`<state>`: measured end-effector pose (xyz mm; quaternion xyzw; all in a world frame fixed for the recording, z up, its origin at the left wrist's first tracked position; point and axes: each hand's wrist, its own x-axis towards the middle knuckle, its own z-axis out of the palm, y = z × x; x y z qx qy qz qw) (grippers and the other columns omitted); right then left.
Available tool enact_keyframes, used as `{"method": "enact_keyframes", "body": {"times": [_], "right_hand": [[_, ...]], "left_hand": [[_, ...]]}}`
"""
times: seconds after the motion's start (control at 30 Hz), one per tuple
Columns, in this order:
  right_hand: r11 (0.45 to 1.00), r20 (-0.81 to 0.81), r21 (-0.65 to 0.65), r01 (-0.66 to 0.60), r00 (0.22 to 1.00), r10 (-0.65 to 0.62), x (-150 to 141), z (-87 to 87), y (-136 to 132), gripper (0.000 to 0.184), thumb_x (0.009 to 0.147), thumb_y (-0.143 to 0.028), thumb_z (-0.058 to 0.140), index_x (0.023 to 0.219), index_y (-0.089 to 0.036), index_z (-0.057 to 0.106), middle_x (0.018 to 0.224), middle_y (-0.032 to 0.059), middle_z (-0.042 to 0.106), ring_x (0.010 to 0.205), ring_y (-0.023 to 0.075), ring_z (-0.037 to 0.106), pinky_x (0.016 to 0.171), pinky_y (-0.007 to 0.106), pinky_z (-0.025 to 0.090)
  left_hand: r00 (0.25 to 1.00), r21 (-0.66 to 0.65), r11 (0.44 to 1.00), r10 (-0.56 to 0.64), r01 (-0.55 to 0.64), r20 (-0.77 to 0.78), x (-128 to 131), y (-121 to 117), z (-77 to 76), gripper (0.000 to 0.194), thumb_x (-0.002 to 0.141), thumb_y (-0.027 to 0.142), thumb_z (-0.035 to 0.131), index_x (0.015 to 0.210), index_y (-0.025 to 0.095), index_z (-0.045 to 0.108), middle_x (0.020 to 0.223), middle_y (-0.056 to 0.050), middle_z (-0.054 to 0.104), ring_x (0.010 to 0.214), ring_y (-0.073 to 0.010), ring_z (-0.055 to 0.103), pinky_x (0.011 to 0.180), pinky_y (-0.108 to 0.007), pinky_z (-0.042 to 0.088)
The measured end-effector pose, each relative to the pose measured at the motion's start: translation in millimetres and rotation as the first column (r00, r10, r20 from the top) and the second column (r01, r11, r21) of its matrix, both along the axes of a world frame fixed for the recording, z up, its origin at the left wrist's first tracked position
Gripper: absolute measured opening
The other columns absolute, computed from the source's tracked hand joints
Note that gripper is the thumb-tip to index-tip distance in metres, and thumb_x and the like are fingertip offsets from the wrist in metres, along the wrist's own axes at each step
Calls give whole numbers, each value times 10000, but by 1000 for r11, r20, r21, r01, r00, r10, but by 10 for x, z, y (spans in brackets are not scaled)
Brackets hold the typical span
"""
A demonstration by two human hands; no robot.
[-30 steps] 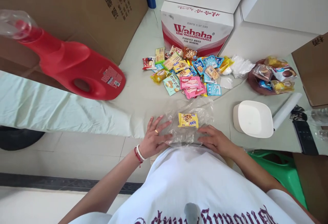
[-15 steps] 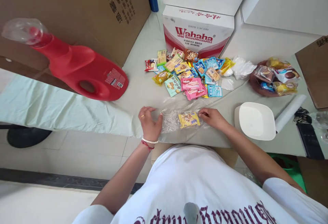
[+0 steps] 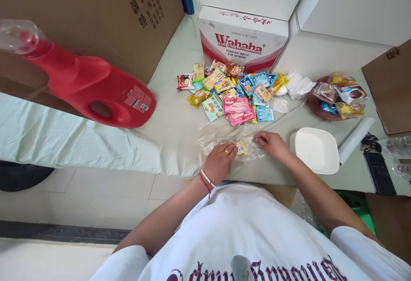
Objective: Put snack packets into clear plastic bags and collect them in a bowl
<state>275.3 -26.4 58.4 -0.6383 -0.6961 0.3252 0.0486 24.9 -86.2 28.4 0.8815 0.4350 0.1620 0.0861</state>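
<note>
A yellow snack packet (image 3: 242,147) lies in a clear plastic bag (image 3: 208,139) near the table's front edge. Over the packet's left part rests my left hand (image 3: 221,162), its fingers stretched flat and hiding much of it. My right hand (image 3: 272,144) is closed at the bag's right end, thumb and fingers pinching the plastic. Just behind the bag is a heap of small wrapped snacks, with a pink packet (image 3: 239,116) and a pale green packet (image 3: 212,108) at its front.
A red bottle (image 3: 105,88) stands at the left. Behind the heap is a Wahaba-type white and red water carton (image 3: 240,41). To the right are a white container (image 3: 316,150), a brown bowl (image 3: 316,109) of snacks, a white roll (image 3: 357,141) and a black phone-like object (image 3: 379,173).
My left hand has moved right, from the bag's left end onto the yellow packet. My right hand stays at the bag's right end, slightly farther from the packet.
</note>
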Motion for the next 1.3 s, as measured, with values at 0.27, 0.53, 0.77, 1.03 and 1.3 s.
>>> {"method": "enact_keyframes", "body": {"times": [0.27,0.53,0.77,1.03,1.3], "right_hand": [[848,228,245,-470,878,421,-513,392,461,323,1025,-254,421,1173,-202,703,1149,113,693,1131,252,589,918,326,427],[825,496,33,-564,726,476,-1227,128,786,394,975,-222,488,1345,-115,572,1235,233,657,1024,326,675,809,391,483],[774,268,93,-626,765,586,-1040,189,938,206,907,-224,548,1007,-148,712,1083,141,708,994,268,640,887,355,445],[799,44,48,-600,800,598,-894,181,893,425,862,-344,685,1219,-121,628,944,70,721,805,194,618,722,259,396],[732,78,188,-655,753,653,-798,394,648,276,983,-292,503,976,-150,739,913,74,658,813,180,576,725,255,366]], "left_hand": [[999,62,998,-29,27,23,-65,-25,-103,441,980,99,433,1354,211,637,1378,-97,670,1272,-218,608,994,-399,485],[997,68,997,-50,46,58,-59,-37,-168,439,999,119,420,1392,191,602,1381,-118,665,1334,-209,561,1002,-380,470],[995,42,998,-56,52,80,-81,-17,-182,449,1005,131,395,1394,207,607,1395,-105,658,1333,-208,559,1013,-399,460],[996,50,998,-40,36,75,-66,-27,-150,413,1010,137,421,1358,216,629,1391,-79,665,1309,-204,577,1017,-394,430],[997,21,1000,-18,17,70,-51,-26,-117,415,1020,163,413,1364,248,628,1381,-68,671,1278,-205,575,1004,-409,412]]}}
